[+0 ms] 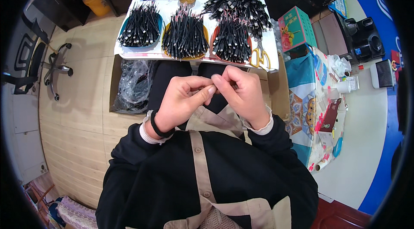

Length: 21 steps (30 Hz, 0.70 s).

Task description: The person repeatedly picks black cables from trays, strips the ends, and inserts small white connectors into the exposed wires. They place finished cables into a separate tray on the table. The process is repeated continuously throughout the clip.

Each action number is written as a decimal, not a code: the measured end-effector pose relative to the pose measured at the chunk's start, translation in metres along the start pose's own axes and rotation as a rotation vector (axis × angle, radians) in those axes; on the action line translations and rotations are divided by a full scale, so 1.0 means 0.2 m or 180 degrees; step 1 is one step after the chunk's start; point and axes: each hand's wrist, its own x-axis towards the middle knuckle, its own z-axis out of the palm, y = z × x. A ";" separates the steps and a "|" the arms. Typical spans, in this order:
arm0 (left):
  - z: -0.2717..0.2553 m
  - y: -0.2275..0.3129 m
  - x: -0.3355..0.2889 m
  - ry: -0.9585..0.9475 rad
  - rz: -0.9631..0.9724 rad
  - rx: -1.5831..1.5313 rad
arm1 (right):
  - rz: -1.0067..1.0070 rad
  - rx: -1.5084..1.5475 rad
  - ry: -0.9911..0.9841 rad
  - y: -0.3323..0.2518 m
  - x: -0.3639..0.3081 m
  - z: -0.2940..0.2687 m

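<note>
Black cables [140,26] fill three trays [161,22] on the far bench [166,8], and a loose heap [241,6] lies behind the right tray; the work looks partway through, though which cables are finished cannot be told. The left hand [179,99] and right hand [241,93] meet fingertip to fingertip at the bench's near side, each grip pinched nearly closed, anything between them too hidden to tell.

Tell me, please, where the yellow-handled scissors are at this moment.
In the head view, the yellow-handled scissors lie at the near right corner of the table, immediately right of the rightmost bundle of black cables.
</note>
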 end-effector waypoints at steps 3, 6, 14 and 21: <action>-0.01 0.01 -0.01 -0.0058 -0.0106 -0.0004 | -0.0326 -0.0384 0.0174 -0.01 0.00 0.02; 0.00 0.02 -0.02 -0.0115 -0.0174 -0.0227 | -0.0454 -0.0324 0.0367 0.01 -0.01 0.05; -0.07 0.07 -0.01 -0.0182 -0.0421 -0.0477 | 0.0300 0.0322 0.1381 0.07 -0.01 -0.09; -0.11 0.11 0.00 -0.0628 -0.0763 -0.0413 | -0.1081 -0.0664 -0.0267 -0.04 0.00 -0.18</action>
